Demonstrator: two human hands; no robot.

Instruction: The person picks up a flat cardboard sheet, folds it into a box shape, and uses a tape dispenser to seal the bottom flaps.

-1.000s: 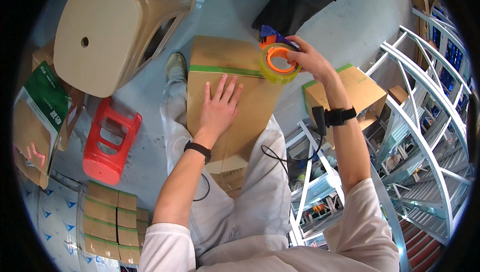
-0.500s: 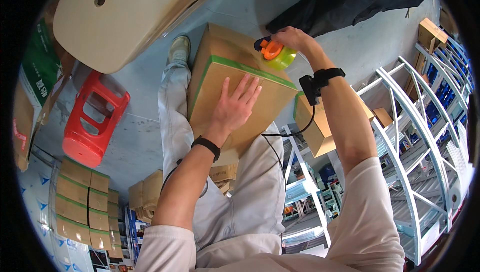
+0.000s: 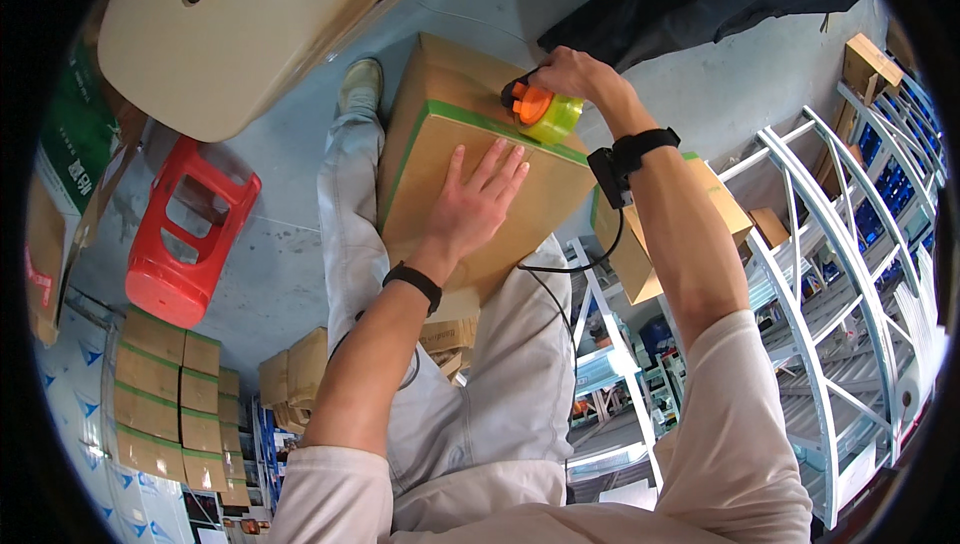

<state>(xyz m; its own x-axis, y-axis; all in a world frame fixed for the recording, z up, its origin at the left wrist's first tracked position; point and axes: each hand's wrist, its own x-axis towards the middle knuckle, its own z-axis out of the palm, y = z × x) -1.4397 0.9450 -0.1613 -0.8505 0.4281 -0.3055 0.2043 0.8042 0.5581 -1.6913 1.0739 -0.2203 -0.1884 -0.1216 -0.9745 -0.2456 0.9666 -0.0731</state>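
pale-trousered legs [image 3: 348, 209] flank a brown rectangular cardboard box [image 3: 535, 204]
left hand [image 3: 468, 209] lies flat and open on its near face; right hand [image 3: 577, 76] grasps an orange-and-dark tape dispenser [image 3: 533, 104] with yellow-green roll [image 3: 562, 123], beside the far edge's green tape strip [image 3: 465, 116].

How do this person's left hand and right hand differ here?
The left hand lies spread flat on the cardboard carton; the right hand is curled around a tape dispenser. The left hand sits lower in the picture, the right hand higher. Both wear black wristbands.
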